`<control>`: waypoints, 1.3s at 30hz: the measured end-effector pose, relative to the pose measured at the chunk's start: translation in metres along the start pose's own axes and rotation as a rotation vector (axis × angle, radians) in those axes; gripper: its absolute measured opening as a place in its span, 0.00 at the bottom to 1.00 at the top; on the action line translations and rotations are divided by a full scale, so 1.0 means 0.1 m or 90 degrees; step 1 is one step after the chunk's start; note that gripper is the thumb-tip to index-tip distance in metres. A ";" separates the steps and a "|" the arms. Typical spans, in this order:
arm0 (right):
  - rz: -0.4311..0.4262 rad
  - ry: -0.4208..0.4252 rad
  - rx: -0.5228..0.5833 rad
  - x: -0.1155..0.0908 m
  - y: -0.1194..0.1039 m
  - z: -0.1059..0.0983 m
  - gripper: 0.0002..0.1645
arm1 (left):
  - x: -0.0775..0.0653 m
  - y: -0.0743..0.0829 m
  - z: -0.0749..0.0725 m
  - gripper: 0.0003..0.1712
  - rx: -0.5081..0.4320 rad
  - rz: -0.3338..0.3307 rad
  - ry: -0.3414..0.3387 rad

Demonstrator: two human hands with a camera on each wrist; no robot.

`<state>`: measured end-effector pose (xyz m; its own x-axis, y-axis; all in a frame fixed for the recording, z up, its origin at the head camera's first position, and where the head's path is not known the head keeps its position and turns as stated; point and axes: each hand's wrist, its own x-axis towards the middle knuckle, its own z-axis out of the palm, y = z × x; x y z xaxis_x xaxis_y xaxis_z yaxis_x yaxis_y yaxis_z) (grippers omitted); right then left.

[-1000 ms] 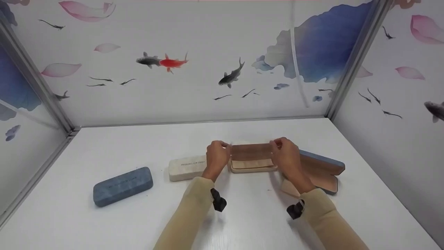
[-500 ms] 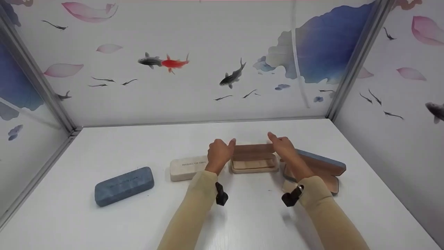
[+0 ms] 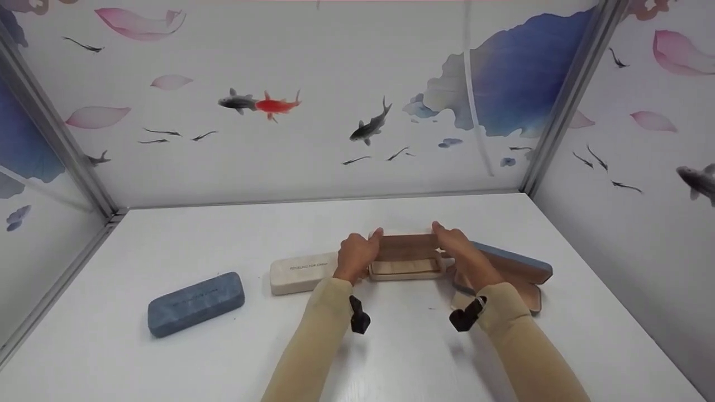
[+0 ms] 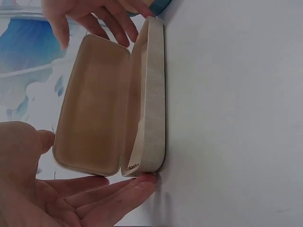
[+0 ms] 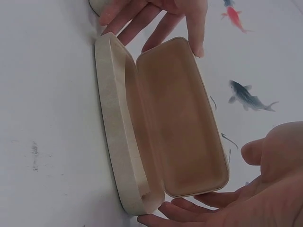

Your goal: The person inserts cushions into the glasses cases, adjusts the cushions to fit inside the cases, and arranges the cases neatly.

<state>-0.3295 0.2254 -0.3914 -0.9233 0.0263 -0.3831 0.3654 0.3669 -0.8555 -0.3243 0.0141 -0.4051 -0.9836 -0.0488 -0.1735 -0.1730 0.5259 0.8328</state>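
Observation:
A cream glasses case [image 3: 405, 274] stands on the table between my hands, its brown-lined lid [image 4: 94, 104] raised. In its base lies a flat tan piece [image 3: 406, 267], probably a cloth. My left hand [image 3: 357, 258] is at the case's left end, with the thumb touching the lid's edge and the fingers stretched along the end, as the left wrist view shows. At the opposite end is my right hand [image 3: 461, 254]; in the right wrist view its fingers [image 5: 184, 208] touch the end and the thumb stands off the lid.
Left of the hands lies a closed cream glasses case [image 3: 301, 273], and further left a closed blue one [image 3: 196, 304]. Behind my right wrist a blue glasses case [image 3: 516, 261] stands open, partly hidden. Printed wall panels [image 3: 301, 162] enclose the white table [image 3: 223, 363].
Both thumbs have shifted slightly along the lid's edges, and the hands have moved a little, remaining at the case's two ends. The lid stays raised; the other cases have not moved.

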 end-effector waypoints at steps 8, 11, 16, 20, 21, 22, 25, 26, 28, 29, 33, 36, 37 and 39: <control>-0.004 -0.004 0.010 -0.03 0.01 0.02 0.47 | -0.02 0.01 -0.14 0.37 -0.032 -0.013 -0.060; -0.016 -0.018 0.018 -0.06 0.04 0.02 0.49 | -0.02 0.01 -0.19 0.37 -0.024 0.004 -0.073; -0.004 -0.038 0.032 -0.12 0.13 0.00 0.59 | -0.02 0.01 -0.21 0.38 -0.019 0.009 -0.070; 0.006 -0.039 0.040 -0.10 0.14 -0.01 0.59 | 0.00 0.01 -0.18 0.41 -0.045 -0.004 -0.056; 0.006 -0.037 0.041 -0.09 0.13 -0.01 0.58 | -0.01 0.02 -0.17 0.42 -0.050 -0.002 -0.053; 0.010 -0.037 0.037 -0.08 0.12 -0.01 0.57 | -0.01 0.02 -0.16 0.42 -0.054 0.000 -0.049; 0.019 -0.032 0.022 -0.04 0.11 0.01 0.56 | -0.03 0.04 -0.16 0.42 -0.054 0.000 -0.038; 0.021 -0.030 0.017 -0.04 0.10 0.02 0.57 | -0.03 0.03 -0.15 0.42 -0.051 -0.003 -0.036; 0.025 -0.025 0.001 -0.02 0.10 0.04 0.56 | -0.02 0.02 -0.16 0.40 -0.040 -0.011 -0.031; 0.021 -0.022 -0.003 -0.02 0.11 0.05 0.57 | -0.02 0.02 -0.16 0.40 -0.038 -0.019 -0.032; 0.014 -0.026 -0.010 -0.01 0.13 0.06 0.56 | 0.02 0.02 -0.17 0.39 -0.012 -0.025 -0.051; 0.017 -0.035 -0.023 -0.02 0.16 0.03 0.58 | 0.04 0.02 -0.19 0.39 0.003 -0.024 -0.077; 0.021 -0.037 -0.026 -0.03 0.16 0.01 0.57 | 0.05 0.02 -0.20 0.39 0.001 -0.025 -0.084; 0.024 -0.036 -0.020 -0.02 0.15 -0.01 0.54 | 0.05 0.02 -0.22 0.39 -0.015 -0.030 -0.097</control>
<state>-0.3223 0.2316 -0.4035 -0.9003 -0.0109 -0.4350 0.3958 0.3951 -0.8290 -0.3310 -0.0040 -0.3927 -0.9554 0.0576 -0.2895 -0.2221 0.5060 0.8334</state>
